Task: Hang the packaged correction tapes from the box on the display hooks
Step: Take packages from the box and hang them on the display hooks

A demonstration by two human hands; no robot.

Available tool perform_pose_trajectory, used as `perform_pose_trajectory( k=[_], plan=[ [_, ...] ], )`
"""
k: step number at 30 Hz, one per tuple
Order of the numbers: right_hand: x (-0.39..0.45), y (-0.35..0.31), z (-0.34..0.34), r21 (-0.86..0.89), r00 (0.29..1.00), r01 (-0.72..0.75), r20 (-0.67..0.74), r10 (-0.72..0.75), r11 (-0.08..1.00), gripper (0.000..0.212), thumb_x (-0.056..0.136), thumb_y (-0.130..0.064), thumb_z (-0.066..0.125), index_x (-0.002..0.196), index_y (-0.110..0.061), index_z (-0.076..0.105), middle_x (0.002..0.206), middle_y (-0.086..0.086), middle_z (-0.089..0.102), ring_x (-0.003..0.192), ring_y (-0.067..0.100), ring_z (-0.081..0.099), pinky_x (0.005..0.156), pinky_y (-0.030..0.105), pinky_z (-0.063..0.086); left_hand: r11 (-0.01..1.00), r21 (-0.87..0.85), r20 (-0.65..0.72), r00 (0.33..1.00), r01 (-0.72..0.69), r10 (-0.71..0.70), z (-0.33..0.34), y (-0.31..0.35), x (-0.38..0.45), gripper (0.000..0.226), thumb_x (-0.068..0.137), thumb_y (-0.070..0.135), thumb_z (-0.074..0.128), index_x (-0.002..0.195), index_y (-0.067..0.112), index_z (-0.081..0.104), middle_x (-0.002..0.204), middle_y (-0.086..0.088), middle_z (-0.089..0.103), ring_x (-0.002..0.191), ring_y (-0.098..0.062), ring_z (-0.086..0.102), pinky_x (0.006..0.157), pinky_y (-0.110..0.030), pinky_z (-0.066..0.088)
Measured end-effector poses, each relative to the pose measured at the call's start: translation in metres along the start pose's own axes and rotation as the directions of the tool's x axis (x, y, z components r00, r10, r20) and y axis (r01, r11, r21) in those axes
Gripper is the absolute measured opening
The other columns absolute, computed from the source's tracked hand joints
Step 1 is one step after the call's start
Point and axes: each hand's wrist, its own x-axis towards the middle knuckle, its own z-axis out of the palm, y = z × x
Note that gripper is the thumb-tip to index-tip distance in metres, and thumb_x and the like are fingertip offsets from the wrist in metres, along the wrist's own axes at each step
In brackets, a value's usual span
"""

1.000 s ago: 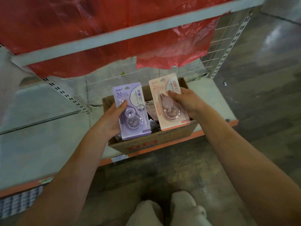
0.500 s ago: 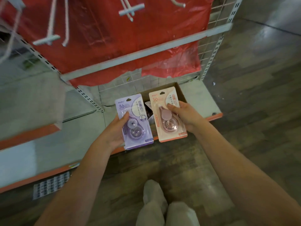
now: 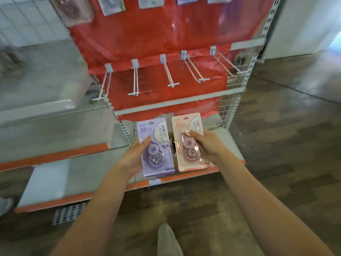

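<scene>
Red plastic sheeting (image 3: 147, 34) backs the rack, and a row of bare display hooks (image 3: 173, 84) juts out beneath a few packs already hanging at the top edge (image 3: 112, 4). Left hand (image 3: 132, 157) grips the purple correction tape pack (image 3: 156, 148), thumb across its front; right hand (image 3: 208, 145) pinches the pink pack (image 3: 188, 143) the same way. Both packs are upright, side by side, well below the hooks. Only a sliver of the box (image 3: 172, 145) shows between them. Early going, I'd say: neither pack is hung yet, and more surely wait in the box.
</scene>
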Motion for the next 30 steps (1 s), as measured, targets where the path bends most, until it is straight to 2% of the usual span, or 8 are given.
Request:
perform_pose_trajectory(
  k=[4,8,11,17,22,26,28,30],
  plan=[
    [-0.036,-0.047,0.018,0.125,0.995,0.055,0.074,-0.065,0.991,0.011,0.094,-0.011,0.054,0.097,-0.003,0.06,0.075,0.008,0.073,0.065,0.02,0.071,0.055,0.031,0.058,0.993,-0.04,0.008,0.994,-0.107,0.107,0.01,0.043,-0.038,0.036,0.095,0.022,0.046,0.13,0.011,0.052,0.107,-0.01,0.07,0.088,-0.022,0.07,0.07,-0.033,0.059],
    [-0.062,-0.098,0.036,0.17,0.977,0.166,0.102,-0.185,0.971,0.007,0.093,-0.009,0.055,0.093,-0.005,0.06,0.066,0.004,0.072,0.058,0.017,0.07,0.048,0.027,0.054,0.97,-0.044,0.025,0.97,-0.24,0.241,0.018,0.091,-0.063,0.031,0.098,0.021,0.044,0.126,0.012,0.053,0.101,-0.008,0.073,0.086,-0.021,0.071,0.066,-0.031,0.058],
    [-0.075,-0.128,0.05,0.189,0.958,0.223,0.141,-0.252,0.956,0.007,0.093,-0.008,0.055,0.093,-0.004,0.061,0.069,0.006,0.072,0.058,0.018,0.07,0.049,0.028,0.056,0.941,-0.039,-0.021,0.942,-0.337,0.336,0.019,0.122,-0.077,0.026,0.098,0.018,0.044,0.119,0.009,0.057,0.092,-0.007,0.074,0.078,-0.02,0.072,0.063,-0.03,0.058],
    [-0.076,-0.172,0.088,0.234,0.941,0.263,0.152,-0.302,0.936,0.007,0.091,-0.006,0.057,0.094,-0.003,0.063,0.076,0.012,0.072,0.064,0.025,0.07,0.056,0.036,0.057,0.892,-0.048,-0.104,0.891,-0.449,0.442,0.002,0.17,-0.09,0.019,0.095,0.016,0.047,0.104,0.01,0.063,0.084,-0.007,0.074,0.073,-0.02,0.071,0.076,-0.038,0.054],
    [-0.064,-0.203,0.13,0.286,0.924,0.295,0.159,-0.349,0.912,0.014,0.089,-0.006,0.059,0.101,-0.002,0.063,0.08,0.014,0.07,0.063,0.025,0.069,0.057,0.039,0.058,0.878,-0.045,-0.088,0.877,-0.477,0.472,-0.028,0.205,-0.087,0.025,0.093,0.015,0.049,0.113,0.006,0.061,0.091,-0.012,0.073,0.076,-0.023,0.071,0.064,-0.034,0.058],
    [-0.046,-0.223,0.173,0.323,0.903,0.323,0.175,-0.392,0.89,0.011,0.089,-0.005,0.058,0.098,-0.005,0.063,0.072,0.01,0.071,0.06,0.022,0.069,0.053,0.035,0.057,0.877,0.025,-0.103,0.871,-0.481,0.48,-0.055,0.234,-0.077,0.036,0.09,0.023,0.057,0.122,0.007,0.059,0.108,-0.018,0.069,0.091,-0.03,0.068,0.078,-0.039,0.056],
    [-0.037,-0.232,0.196,0.335,0.896,0.329,0.186,-0.404,0.883,0.007,0.089,-0.005,0.058,0.095,-0.006,0.062,0.071,0.009,0.07,0.058,0.022,0.068,0.052,0.035,0.057,0.872,0.074,-0.136,0.861,-0.484,0.49,-0.07,0.248,-0.069,0.041,0.082,0.028,0.064,0.119,0.01,0.062,0.11,-0.017,0.068,0.1,-0.034,0.065,0.091,-0.046,0.051],
    [-0.028,-0.239,0.216,0.333,0.886,0.338,0.204,-0.417,0.88,0.005,0.088,-0.006,0.058,0.092,-0.008,0.062,0.074,0.01,0.069,0.06,0.023,0.067,0.053,0.036,0.057,0.871,0.115,-0.145,0.859,-0.478,0.491,-0.087,0.263,-0.06,0.031,0.082,0.029,0.065,0.109,0.014,0.066,0.108,-0.016,0.069,0.104,-0.037,0.063,0.098,-0.051,0.046]
  ],
)
